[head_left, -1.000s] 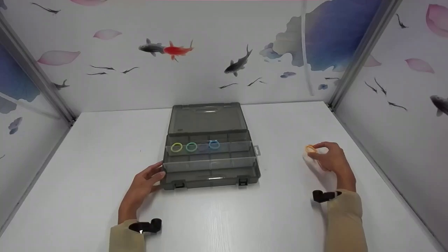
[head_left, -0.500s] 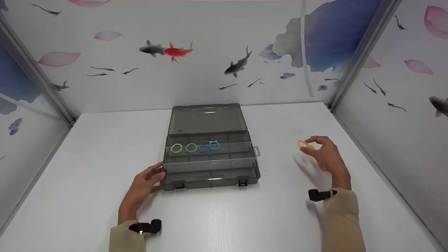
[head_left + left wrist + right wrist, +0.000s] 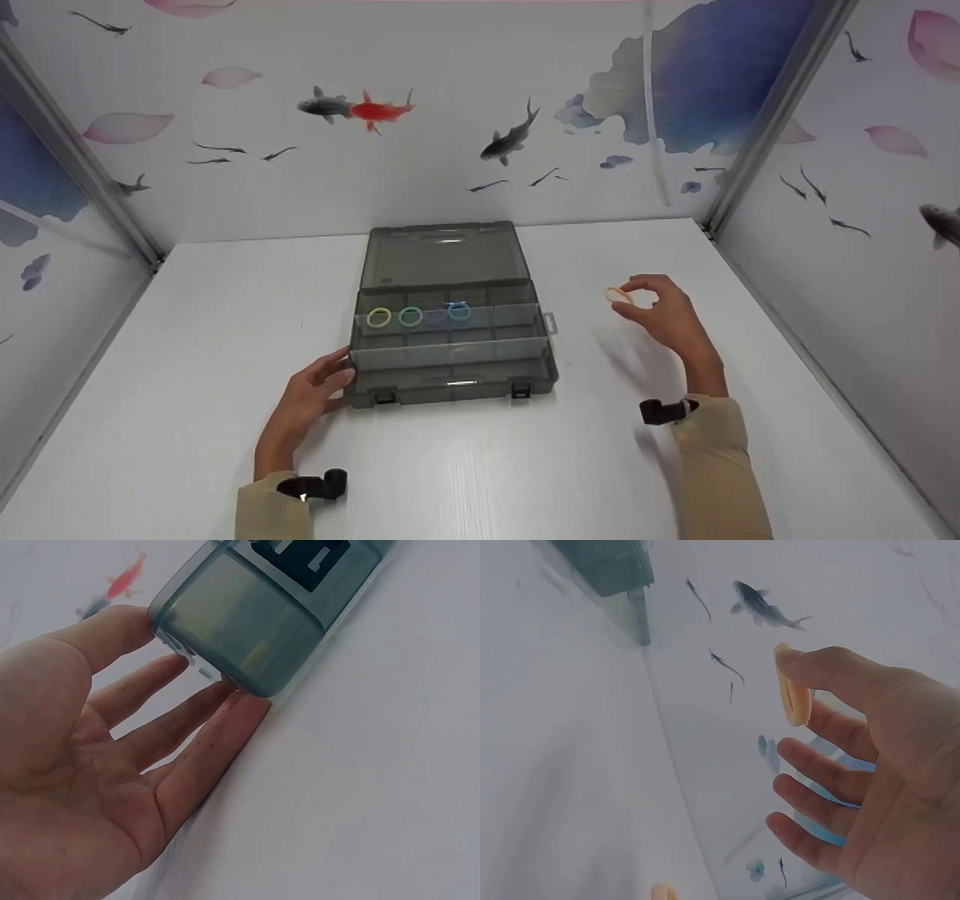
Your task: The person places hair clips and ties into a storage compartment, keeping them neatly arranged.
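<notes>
My right hand [image 3: 664, 311] pinches an orange ring [image 3: 793, 686] between thumb and index finger, in the air right of the box; its other fingers are spread apart. A grey translucent compartment box [image 3: 454, 382] lies on the table, lid [image 3: 446, 259] folded back. My left hand [image 3: 304, 397] rests against its left front corner, with fingers fairly straight and the thumb touching the edge. Along the box's rear divider show a yellow ring [image 3: 379, 318], a green ring [image 3: 410, 316], a faint purple ring [image 3: 436, 317] and a blue ring [image 3: 459, 311].
White table [image 3: 457, 472] surrounds the box. Behind it rises a wall [image 3: 442, 172] printed with fish and petals, with further panels at both sides. A small orange piece [image 3: 663, 892] is cut off at the right wrist view's bottom edge.
My right hand has moved left and somewhat farther back with the orange ring, nearer the box. The left hand and the box stay in place.
</notes>
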`<state>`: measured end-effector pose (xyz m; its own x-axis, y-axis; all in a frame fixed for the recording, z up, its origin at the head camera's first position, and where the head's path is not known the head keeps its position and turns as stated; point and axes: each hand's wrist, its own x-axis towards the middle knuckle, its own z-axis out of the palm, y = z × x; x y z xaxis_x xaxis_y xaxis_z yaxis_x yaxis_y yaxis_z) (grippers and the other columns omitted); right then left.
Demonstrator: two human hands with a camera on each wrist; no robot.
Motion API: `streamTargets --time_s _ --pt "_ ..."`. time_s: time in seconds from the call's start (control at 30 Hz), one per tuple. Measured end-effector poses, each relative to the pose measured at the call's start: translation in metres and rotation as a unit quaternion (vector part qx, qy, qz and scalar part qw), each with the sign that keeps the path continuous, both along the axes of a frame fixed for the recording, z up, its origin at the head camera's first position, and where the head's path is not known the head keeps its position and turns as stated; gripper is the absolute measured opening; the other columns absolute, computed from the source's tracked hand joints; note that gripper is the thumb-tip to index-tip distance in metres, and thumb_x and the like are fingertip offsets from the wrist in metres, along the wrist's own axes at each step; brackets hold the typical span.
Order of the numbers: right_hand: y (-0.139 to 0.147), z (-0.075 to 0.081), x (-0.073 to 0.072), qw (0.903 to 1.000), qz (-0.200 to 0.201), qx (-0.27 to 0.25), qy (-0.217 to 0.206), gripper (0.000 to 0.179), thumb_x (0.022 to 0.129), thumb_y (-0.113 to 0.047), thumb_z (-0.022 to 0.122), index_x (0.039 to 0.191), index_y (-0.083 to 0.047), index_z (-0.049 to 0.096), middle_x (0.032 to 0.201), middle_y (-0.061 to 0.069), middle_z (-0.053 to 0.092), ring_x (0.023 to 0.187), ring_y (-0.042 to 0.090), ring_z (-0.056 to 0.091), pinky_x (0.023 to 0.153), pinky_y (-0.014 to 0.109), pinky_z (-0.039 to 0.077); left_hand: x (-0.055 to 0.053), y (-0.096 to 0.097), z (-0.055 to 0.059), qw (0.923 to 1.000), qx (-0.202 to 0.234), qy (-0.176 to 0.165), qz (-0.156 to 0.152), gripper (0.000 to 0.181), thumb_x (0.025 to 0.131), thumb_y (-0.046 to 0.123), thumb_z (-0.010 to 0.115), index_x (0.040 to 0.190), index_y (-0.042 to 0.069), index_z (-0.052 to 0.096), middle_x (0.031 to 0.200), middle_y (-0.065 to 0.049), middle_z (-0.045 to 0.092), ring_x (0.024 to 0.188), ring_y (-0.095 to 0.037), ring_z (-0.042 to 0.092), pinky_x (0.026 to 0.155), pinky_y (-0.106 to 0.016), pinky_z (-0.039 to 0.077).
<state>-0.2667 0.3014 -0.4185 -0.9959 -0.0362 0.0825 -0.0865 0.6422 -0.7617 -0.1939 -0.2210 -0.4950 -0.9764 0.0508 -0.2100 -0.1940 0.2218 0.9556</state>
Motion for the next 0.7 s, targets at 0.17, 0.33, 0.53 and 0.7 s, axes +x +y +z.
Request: streamTargets --time_s 0.17,0.33,0.53,0.7 --pt "-0.019 0.003 -0.005 0.9997 0.018 0.006 0.014 0.04 0.093 -0.024 0.072 0.125 -0.002 0.062 0.148 0.018 0.048 0.141 0.036 0.041 0.115 0.056 0.039 -0.001 0.0 0.0 1.0 0.003 0.001 0.0 0.058 0.101 0.029 0.061 0.154 0.016 0.04 0.16 -0.016 0.037 0.145 -0.033 0.04 0.109 -0.046 0.05" --pt "-0.038 0.008 -0.012 0.9987 0.04 0.015 0.028 0.037 0.093 -0.022 0.073 0.123 -0.003 0.063 0.147 0.017 0.05 0.139 0.036 0.044 0.113 0.056 0.042 0.0 -0.002 0.0 1.0 0.004 0.002 -0.001 0.059 0.101 0.029 0.061 0.154 0.017 0.04 0.16 -0.016 0.037 0.145 -0.033 0.04 0.11 -0.046 0.049" --pt "-0.062 0.018 -0.022 0.9951 0.077 0.031 0.054 0.032 0.091 -0.019 0.074 0.117 -0.002 0.066 0.143 0.019 0.053 0.137 0.037 0.047 0.111 0.057 0.043 -0.001 -0.002 0.0 1.0 0.005 0.002 0.001 0.058 0.101 0.029 0.061 0.154 0.016 0.04 0.16 -0.017 0.037 0.144 -0.033 0.041 0.11 -0.046 0.049" --pt "-0.079 0.028 -0.03 0.9893 0.107 0.052 0.085 0.028 0.09 -0.016 0.075 0.112 0.0 0.069 0.14 0.02 0.056 0.135 0.039 0.047 0.11 0.058 0.043 -0.001 -0.002 -0.001 1.0 0.004 0.003 0.001 0.058 0.101 0.029 0.061 0.154 0.016 0.04 0.159 -0.017 0.038 0.143 -0.033 0.042 0.108 -0.045 0.051"
